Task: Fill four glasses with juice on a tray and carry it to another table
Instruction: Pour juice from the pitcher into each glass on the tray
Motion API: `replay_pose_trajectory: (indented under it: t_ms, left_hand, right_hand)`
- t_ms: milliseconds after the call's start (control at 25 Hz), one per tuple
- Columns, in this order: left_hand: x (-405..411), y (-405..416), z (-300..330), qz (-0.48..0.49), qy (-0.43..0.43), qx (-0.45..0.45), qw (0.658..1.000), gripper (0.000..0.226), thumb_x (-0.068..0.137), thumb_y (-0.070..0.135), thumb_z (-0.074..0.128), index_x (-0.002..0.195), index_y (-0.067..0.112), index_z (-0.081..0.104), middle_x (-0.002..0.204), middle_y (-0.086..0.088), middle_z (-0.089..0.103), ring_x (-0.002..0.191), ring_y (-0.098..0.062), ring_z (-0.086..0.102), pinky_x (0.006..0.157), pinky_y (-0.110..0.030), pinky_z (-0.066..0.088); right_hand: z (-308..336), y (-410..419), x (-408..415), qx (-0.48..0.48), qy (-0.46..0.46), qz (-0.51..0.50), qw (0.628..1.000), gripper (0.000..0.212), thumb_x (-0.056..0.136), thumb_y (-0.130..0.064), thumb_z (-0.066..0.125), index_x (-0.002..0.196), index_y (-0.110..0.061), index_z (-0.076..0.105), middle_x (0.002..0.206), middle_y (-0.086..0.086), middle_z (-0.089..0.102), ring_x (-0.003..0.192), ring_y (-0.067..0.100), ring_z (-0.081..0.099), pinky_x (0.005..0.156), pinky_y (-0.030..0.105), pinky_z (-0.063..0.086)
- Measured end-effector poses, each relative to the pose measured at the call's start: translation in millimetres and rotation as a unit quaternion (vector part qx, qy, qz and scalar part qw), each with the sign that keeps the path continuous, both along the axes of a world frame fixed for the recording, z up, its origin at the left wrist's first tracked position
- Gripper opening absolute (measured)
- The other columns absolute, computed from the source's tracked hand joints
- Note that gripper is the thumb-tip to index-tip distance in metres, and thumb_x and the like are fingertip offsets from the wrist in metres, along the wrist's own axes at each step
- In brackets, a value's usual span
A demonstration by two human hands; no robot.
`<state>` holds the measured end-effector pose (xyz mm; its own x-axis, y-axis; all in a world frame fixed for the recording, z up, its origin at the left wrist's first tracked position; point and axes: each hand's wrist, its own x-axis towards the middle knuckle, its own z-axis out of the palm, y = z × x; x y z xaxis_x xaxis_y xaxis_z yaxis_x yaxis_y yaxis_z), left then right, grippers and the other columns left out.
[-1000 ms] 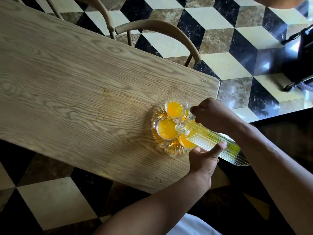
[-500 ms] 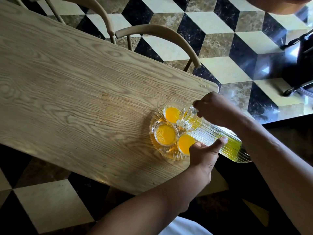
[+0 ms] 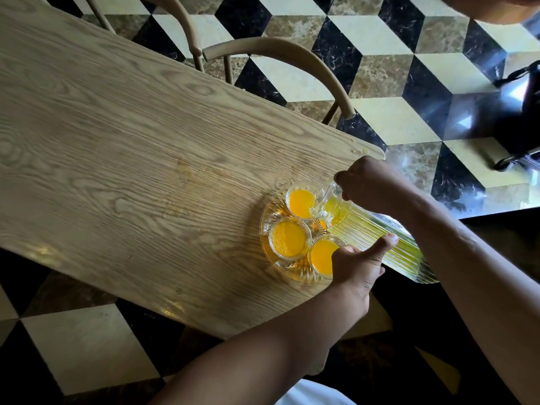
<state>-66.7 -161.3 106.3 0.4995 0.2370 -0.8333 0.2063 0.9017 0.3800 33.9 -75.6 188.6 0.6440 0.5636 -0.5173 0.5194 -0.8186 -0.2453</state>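
Here, 1 jug [image 3: 377, 238], 3 full glasses [image 3: 289, 238], 1 tray [image 3: 271, 258]

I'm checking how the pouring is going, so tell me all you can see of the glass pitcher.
The pitcher is clear ribbed glass, tipped steeply with its mouth over the fourth glass on the glass tray. A little yellow juice shows inside. The right hand holds it near the neck; the left hand steadies its body, thumb on the ribs. Its base overhangs the table edge.
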Motion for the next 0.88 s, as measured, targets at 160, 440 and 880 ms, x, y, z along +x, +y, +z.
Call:
replay_pose_trajectory:
  t_ms: [160,440,880]
  left_hand:
    - [3,1,-3,0.004,0.002,-0.011,1.000,0.110,0.007,0.071,0.088,0.093,0.010,0.056,0.073,-0.004,0.048,0.063,-0.014,0.053,0.070,-0.031,0.059]
    - [7,6,-2,0.013,-0.006,-0.060,0.998,0.084,0.036,0.051,0.090,0.100,0.005,0.062,0.086,-0.010,0.050,0.076,-0.019,0.053,0.086,-0.038,0.064]
    - [12,16,12,0.050,-0.017,-0.103,0.993,0.081,0.029,0.046,0.087,0.096,0.007,0.063,0.073,-0.005,0.055,0.072,-0.019,0.057,0.086,-0.037,0.063]
  right_hand:
    - [-5,6,2,-0.012,0.013,-0.001,1.000,0.035,0.092,-0.027,0.051,0.087,-0.002,0.075,0.093,0.018,0.075,0.086,0.036,0.070,0.076,0.038,0.057]
    - [-13,17,5,-0.047,0.023,0.016,0.999,0.030,0.090,-0.025,0.050,0.076,-0.007,0.069,0.088,0.014,0.074,0.079,0.031,0.066,0.062,0.031,0.049]
    - [-17,34,1,-0.070,0.005,0.038,0.997,0.025,0.086,-0.022,0.052,0.077,-0.005,0.069,0.087,0.016,0.075,0.079,0.033,0.068,0.057,0.028,0.044]
